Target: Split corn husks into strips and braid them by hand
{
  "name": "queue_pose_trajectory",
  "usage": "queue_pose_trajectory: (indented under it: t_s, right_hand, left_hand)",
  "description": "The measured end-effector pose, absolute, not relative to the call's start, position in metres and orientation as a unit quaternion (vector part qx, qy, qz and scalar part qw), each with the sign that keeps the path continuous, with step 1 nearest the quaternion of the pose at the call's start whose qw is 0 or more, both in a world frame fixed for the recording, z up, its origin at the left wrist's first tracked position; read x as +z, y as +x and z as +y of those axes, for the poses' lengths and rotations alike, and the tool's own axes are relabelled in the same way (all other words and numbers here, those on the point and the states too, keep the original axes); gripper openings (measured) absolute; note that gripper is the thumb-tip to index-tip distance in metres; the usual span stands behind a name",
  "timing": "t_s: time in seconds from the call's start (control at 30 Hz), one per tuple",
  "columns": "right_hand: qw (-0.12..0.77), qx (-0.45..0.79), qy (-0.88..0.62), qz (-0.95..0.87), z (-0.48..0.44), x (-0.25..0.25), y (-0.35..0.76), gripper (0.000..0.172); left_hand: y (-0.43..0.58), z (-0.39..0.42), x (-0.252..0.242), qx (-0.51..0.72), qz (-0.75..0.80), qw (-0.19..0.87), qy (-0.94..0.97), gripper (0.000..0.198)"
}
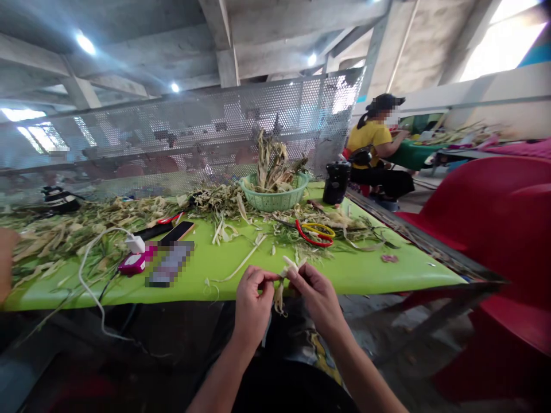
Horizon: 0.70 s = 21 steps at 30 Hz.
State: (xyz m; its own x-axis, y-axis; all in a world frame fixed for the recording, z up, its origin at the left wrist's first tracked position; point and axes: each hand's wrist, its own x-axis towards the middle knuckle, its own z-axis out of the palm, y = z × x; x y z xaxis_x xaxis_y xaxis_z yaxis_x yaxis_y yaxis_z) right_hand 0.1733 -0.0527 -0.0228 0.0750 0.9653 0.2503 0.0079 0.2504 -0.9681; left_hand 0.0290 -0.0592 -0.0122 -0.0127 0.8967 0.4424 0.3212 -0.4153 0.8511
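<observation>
Both hands are in front of me at the table's near edge, fingertips close together. My right hand pinches a small bundle of pale dried husk, whose strips hang down between the hands. My left hand is closed at the bundle's left side, its thumb and index finger pressed on the husk. Beyond them lie red-handled scissors with a yellow-handled pair among dry scraps. A long pale strip stretches over the green tabletop to the left.
A green basket of dried husks and a dark bottle stand at the back. Phones, a pink device with a cable, and heaped husks lie left. Red chairs and a seated person are right.
</observation>
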Motion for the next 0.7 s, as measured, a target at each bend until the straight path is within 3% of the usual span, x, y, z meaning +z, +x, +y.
queue_pose_trajectory:
  t_s: [0.17,0.5,0.7]
  right_hand:
    - [0.562,0.390,-0.457,-0.569,-0.053,-0.023,0.179,0.039]
    - [0.563,0.340,-0.472,-0.587,-0.054,-0.020,0.174,0.037]
    - [0.601,0.371,-0.466,-0.534,-0.049,-0.027,0.178,0.038]
  left_hand:
    - [0.033,-0.057,-0.007,0.510,0.456,0.335,0.648,0.017]
    - [0.026,-0.055,0.003,0.449,0.465,0.133,0.751,0.011]
    - [0.020,-0.057,-0.001,0.443,0.458,0.201,0.744,0.011]
